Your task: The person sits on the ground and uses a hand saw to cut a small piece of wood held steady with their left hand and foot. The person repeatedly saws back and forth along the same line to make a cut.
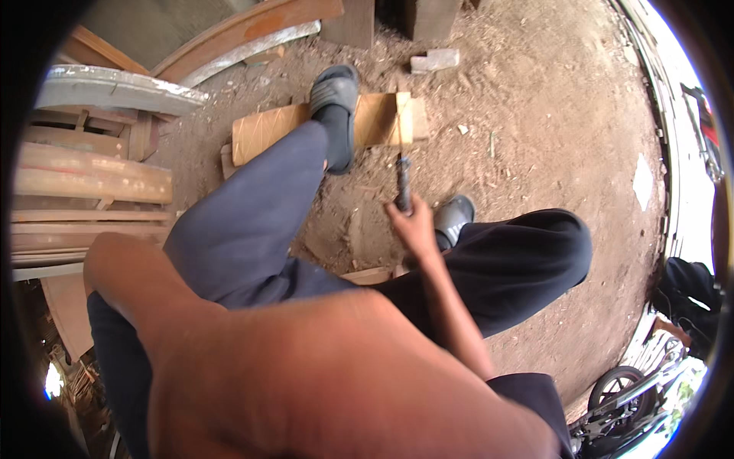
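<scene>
Blurry bare skin (329,367) fills the near side, closest to our eyes. It is too fuzzy for us to tell which body part it is, and we cannot tell whether our left hand is spread or closed. Farther off, near the middle, our right hand (414,222) is curled around the dark handle (404,187) of a thin tool (404,162). It points away from us, toward a pale strip of wood (404,115) at the right part of a yellow-brown board (267,130). Our left foot (333,126), in a grey sandal (335,90), rests across the board. Our right foot (456,216) is on brown dirt (527,153), just right of our right hand. Long wood pieces (92,183) are piled left. We see a pale block (434,61) far past the board, and a black wheel (621,370) near on the right.
</scene>
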`<state>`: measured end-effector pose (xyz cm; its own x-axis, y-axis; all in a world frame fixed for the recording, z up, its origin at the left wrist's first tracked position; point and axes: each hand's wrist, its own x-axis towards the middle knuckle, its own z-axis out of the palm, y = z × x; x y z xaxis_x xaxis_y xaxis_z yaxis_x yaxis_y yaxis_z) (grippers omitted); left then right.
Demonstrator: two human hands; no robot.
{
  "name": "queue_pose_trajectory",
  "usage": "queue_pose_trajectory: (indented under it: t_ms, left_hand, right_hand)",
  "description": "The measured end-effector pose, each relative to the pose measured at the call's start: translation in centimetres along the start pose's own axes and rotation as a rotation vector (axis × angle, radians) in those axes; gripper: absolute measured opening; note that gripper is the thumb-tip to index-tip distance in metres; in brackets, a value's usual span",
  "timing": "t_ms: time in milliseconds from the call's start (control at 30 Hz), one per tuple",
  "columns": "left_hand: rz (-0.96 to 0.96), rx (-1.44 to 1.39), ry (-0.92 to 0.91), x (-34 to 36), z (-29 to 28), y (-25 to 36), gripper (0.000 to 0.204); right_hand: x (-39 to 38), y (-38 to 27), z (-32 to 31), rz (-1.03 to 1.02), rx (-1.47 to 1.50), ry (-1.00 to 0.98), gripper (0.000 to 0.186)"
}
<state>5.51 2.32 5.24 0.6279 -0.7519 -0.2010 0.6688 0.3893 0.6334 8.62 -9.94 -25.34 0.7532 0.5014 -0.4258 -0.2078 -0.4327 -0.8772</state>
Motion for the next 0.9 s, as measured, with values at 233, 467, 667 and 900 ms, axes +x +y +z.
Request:
queue_pose_trajectory:
  t_ms: [233, 467, 667, 900]
  left_hand:
    - [0.075, 0.44, -0.217, -3.4, -4.1, -0.5, 0.04]
    - [0.355, 0.921, 0.34, -11.0, -17.2, 5.0, 0.056]
    - [-0.241, 1.183, 1.376, -14.0, -41.9, -3.6, 0.05]
    - [-0.226, 1.312, 1.366, -10.7, -49.0, -14.1, 0.059]
  right_hand:
    - [2.1, -3.2, -4.5, 0.154, -0.019, -0.072, 0.033]
    - [-1.0, -4.1, -4.4, 0.133, 0.061, -0.308, 0.052]
    - [1.4, 0.0, -0.4, 0.425, 0.128, 0.042, 0.065]
    - [1.8, 3.4, 1.3, 0.359, -0.006, 0.223, 0.063]
